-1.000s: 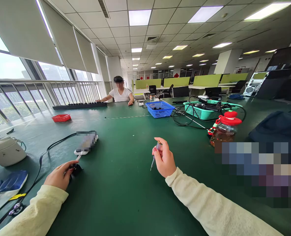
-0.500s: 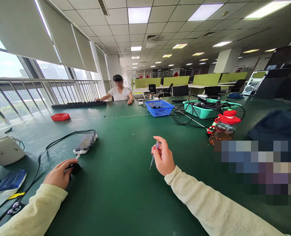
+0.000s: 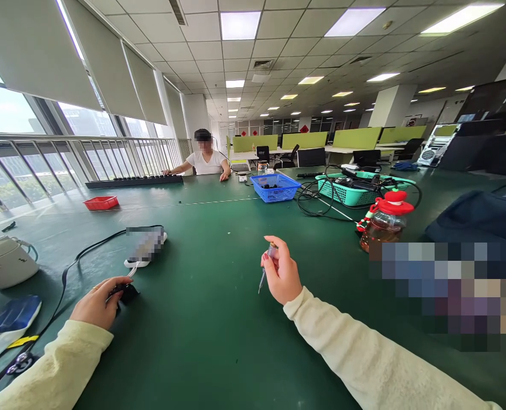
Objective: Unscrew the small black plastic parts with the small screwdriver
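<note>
My left hand is closed around a small black object, low over the green tabletop. The fingers cover part of it, so its kind cannot be made out. White cables run just beyond, from a white device whose top is blurred out. In the middle, my right hand grips a small screwdriver by its handle between thumb and fingers. Its thin metal shaft points down, a little to the left, and the two hands are well apart.
A blue basket with black parts, a green basket of cables, and a red-lidded bottle stand beyond. Left lie a red tray, a beige pot-like item and a glove. A person sits opposite.
The black object in my left hand has tilted slightly and shows more from under the fingers. My right hand keeps the screwdriver in the same pose. The whole view has shifted a little.
</note>
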A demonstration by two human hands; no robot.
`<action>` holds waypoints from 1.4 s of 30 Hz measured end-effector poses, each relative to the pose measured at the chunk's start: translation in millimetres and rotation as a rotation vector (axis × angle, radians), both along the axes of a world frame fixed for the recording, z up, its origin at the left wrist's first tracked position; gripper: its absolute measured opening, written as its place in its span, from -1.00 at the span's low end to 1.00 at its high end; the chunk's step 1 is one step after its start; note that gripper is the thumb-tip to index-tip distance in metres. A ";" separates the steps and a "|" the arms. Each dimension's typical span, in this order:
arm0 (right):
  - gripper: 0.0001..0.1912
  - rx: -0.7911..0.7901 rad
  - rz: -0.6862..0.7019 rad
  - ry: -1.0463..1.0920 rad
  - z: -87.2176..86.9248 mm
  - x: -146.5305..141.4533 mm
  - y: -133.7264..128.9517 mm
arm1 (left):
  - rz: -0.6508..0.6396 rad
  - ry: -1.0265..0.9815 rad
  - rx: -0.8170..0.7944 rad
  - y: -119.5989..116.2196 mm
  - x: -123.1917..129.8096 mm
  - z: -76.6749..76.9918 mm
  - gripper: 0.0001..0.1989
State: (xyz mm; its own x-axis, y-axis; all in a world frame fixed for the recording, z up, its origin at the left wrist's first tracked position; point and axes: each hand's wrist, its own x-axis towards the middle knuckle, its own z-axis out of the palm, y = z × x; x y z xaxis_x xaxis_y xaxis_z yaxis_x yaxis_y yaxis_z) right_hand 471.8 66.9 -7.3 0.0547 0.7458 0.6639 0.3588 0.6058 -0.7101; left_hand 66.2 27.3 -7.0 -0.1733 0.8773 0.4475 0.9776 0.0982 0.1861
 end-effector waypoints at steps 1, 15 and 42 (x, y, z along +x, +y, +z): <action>-0.65 0.000 -0.002 -0.002 0.0 0.1 0.1 | -0.003 -0.006 0.008 -0.4 0.9 0.8 -0.60; -0.66 0.009 -0.001 -0.001 1.2 0.2 -0.7 | -0.068 -0.119 0.032 11.5 -20.8 -11.8 -0.61; -0.65 0.006 0.003 -0.003 2.8 0.0 -1.8 | -0.065 0.045 -0.084 4.3 -4.7 -3.2 -0.57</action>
